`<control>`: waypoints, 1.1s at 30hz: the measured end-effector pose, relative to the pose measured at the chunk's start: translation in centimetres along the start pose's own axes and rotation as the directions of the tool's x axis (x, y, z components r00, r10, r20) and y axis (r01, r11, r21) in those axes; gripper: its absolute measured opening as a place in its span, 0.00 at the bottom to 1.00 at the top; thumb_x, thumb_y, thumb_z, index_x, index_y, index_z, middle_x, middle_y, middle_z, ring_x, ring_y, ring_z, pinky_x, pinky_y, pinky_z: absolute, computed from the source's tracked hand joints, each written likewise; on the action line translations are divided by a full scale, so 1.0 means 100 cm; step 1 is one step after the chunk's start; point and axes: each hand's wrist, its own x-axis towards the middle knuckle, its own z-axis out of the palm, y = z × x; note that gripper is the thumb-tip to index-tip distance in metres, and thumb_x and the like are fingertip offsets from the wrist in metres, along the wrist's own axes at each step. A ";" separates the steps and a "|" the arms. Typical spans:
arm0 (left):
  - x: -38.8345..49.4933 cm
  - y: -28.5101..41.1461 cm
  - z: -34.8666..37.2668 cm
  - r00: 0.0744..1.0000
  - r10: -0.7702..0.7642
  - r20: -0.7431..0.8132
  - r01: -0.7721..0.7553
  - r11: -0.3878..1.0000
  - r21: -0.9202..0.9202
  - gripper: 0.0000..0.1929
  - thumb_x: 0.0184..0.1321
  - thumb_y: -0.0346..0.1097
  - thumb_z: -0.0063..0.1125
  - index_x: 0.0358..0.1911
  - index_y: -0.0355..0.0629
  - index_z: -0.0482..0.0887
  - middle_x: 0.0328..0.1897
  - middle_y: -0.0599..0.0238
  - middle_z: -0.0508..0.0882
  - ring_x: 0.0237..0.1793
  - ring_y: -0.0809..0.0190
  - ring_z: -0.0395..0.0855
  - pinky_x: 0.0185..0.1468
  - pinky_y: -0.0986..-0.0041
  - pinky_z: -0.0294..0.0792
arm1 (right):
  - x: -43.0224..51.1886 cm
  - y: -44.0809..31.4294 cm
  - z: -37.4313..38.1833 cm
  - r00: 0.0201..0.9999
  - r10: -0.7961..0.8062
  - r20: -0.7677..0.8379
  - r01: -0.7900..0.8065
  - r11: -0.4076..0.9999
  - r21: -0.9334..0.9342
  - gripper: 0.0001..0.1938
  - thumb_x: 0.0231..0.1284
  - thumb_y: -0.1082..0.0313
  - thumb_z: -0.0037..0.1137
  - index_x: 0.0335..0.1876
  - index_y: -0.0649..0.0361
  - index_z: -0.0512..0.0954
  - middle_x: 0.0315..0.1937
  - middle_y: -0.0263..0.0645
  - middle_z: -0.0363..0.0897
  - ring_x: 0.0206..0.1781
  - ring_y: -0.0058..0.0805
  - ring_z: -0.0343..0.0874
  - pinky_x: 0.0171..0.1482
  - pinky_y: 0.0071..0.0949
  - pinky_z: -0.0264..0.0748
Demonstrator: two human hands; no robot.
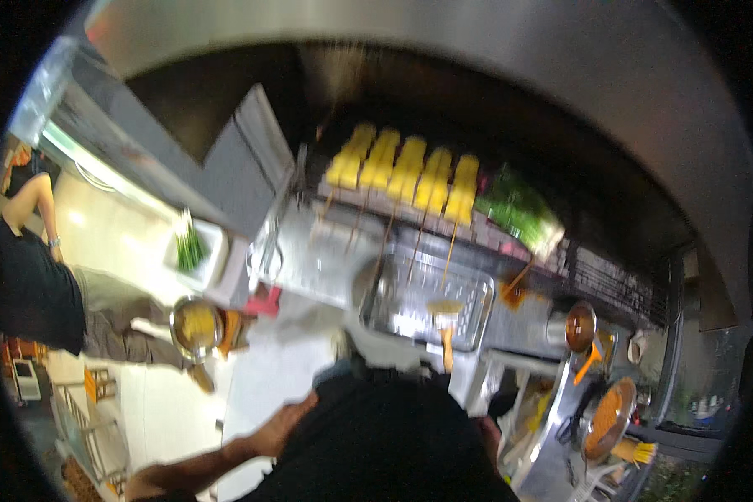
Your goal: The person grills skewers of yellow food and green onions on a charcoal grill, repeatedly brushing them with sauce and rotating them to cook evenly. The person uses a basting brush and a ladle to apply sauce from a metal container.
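My left hand (pixel 296 411) rests against the side of my dark top, its fingers blurred and partly hidden. Of my right hand (pixel 491 434) only a small part shows past my other side, near a dark object that I cannot make out. Neither hand shows clearly enough to tell what it holds. Ahead of me, several yellow food pieces (pixel 405 166) on wooden skewers lie across a long grill (pixel 608 279). Beside them is a skewered green leafy bundle (pixel 518 210). A wooden-handled brush (pixel 447 339) leans in a perforated metal tray (pixel 383 301) before the grill.
Right: a sauce pot (pixel 557 326), an orange-handled tool (pixel 588 363), a bowl of orange-brown seasoning (pixel 630 401). Left: a metal bowl with yellow food (pixel 174 323), a white tray of green stalks (pixel 219 251), a red cloth (pixel 265 301), another person (pixel 34 282). A metal hood (pixel 414 22) overhangs.
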 end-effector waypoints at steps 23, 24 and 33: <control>0.041 -0.032 -0.092 0.975 0.212 -0.067 -0.201 0.969 0.145 0.14 0.50 0.31 0.60 0.43 0.41 0.82 0.39 0.56 0.82 0.46 0.51 0.79 0.56 0.63 0.65 | 0.040 -0.169 0.068 0.801 -0.085 0.593 0.110 0.994 -0.006 0.13 0.51 0.76 0.58 0.44 0.61 0.79 0.52 0.45 0.76 0.55 0.39 0.76 0.53 0.31 0.74; 0.035 -0.041 -0.095 0.979 0.193 -0.063 -0.184 0.974 0.130 0.12 0.51 0.31 0.60 0.40 0.40 0.83 0.36 0.55 0.83 0.42 0.51 0.80 0.53 0.64 0.67 | 0.028 -0.164 0.068 0.879 -0.124 0.461 0.107 0.992 0.062 0.07 0.57 0.69 0.59 0.40 0.61 0.79 0.39 0.39 0.80 0.43 0.32 0.81 0.45 0.27 0.74; -0.002 -0.098 -0.033 0.973 -0.207 -0.099 0.191 0.969 -0.154 0.14 0.65 0.41 0.54 0.43 0.36 0.82 0.34 0.59 0.85 0.36 0.62 0.81 0.43 0.69 0.73 | -0.054 -0.082 0.058 0.902 0.326 0.285 -0.309 0.945 -0.102 0.16 0.68 0.55 0.49 0.34 0.62 0.76 0.25 0.36 0.74 0.32 0.23 0.71 0.39 0.27 0.71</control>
